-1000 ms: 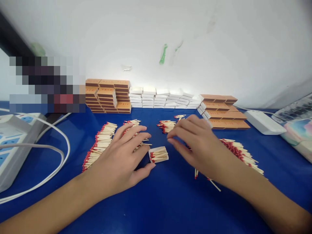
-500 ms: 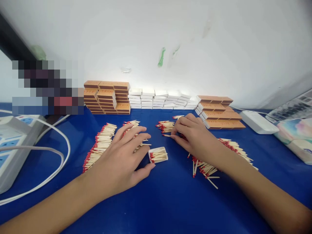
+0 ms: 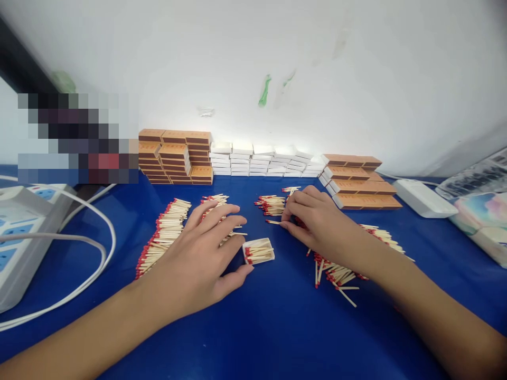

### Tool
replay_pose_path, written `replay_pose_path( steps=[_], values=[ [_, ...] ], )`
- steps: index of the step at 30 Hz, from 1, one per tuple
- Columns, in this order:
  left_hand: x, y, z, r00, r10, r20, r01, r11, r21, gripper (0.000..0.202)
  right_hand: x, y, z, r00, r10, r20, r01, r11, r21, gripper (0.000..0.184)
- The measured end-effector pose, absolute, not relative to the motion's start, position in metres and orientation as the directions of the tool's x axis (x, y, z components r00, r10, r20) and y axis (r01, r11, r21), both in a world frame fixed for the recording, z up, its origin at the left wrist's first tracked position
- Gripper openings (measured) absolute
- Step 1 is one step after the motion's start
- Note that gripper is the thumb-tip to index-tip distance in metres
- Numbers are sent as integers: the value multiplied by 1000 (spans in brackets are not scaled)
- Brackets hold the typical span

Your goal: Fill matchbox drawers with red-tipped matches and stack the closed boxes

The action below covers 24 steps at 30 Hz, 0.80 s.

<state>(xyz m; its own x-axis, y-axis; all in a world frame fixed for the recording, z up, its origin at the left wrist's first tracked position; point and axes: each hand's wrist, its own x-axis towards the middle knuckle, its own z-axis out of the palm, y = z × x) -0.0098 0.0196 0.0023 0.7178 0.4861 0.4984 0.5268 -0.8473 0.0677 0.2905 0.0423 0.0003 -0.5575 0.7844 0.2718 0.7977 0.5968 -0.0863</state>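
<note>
A small white matchbox tray holding red-tipped matches lies on the blue table. My left hand rests flat beside it, fingers spread, thumb and middle finger touching the tray's left side. My right hand is curled over a pile of loose matches, its fingertips pinched on a single match. More match heaps lie at the left and in the middle.
Stacks of brown matchbox sleeves and white trays line the white wall. A power strip with white cables lies at the left. At the right sit a white adapter and a patterned packet.
My right hand moved away from the tray to the match heap, curled its fingers and pinched a match. My left hand has stayed by the tray.
</note>
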Motion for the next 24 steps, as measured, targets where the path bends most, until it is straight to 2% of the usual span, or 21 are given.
replay_pose_path(
  steps=[8,13,20,24],
  values=[
    [-10,20,4,718,485,499,526,-848,66,21,287,38,6,-571,778,263,786,610,-99,16],
    [-9,20,4,716,486,501,533,-844,58,22,275,28,12,-598,723,346,730,669,-136,15],
    [-9,20,4,715,493,496,537,-841,62,20,250,10,13,-678,621,392,672,740,-10,16],
    [-9,20,4,715,499,490,541,-839,65,21,248,9,16,-682,598,422,631,772,-74,16]
  ],
)
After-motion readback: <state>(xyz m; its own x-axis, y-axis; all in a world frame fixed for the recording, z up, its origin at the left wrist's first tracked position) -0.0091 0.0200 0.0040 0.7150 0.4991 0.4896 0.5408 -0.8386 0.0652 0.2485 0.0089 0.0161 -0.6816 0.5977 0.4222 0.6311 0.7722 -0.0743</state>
